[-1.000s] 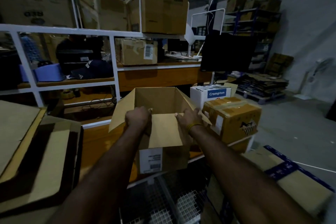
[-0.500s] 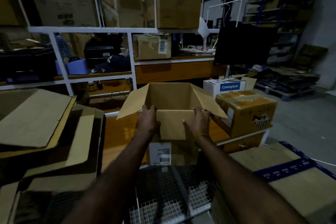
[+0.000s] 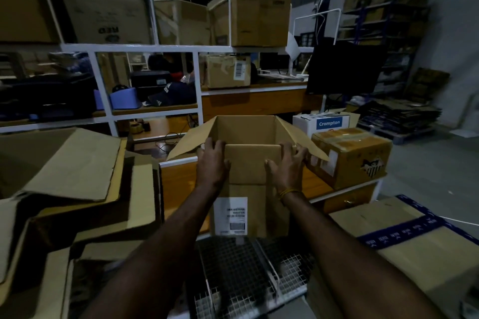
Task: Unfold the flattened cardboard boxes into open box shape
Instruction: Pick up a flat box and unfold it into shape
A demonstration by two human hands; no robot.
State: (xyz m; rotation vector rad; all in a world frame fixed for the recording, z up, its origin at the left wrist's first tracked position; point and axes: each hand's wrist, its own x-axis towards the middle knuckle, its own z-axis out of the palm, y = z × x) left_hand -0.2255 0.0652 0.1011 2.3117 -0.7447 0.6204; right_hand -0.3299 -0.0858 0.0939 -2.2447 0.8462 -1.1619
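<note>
We hold the cardboard box (image 3: 248, 189) upright in the middle of the scene, over the near edge of the wooden surface (image 3: 178, 186). It stands open at the top, squared into box shape, with side flaps spread out to the left and right and the near flap folded down toward us; a white label sits low on its near face. Our left hand (image 3: 211, 163) grips the near left corner, fingers curled over the rim. Our right hand (image 3: 287, 166) grips the near right corner, thumb on the near flap. A stack of flattened cardboard (image 3: 64, 176) lies to the left.
</note>
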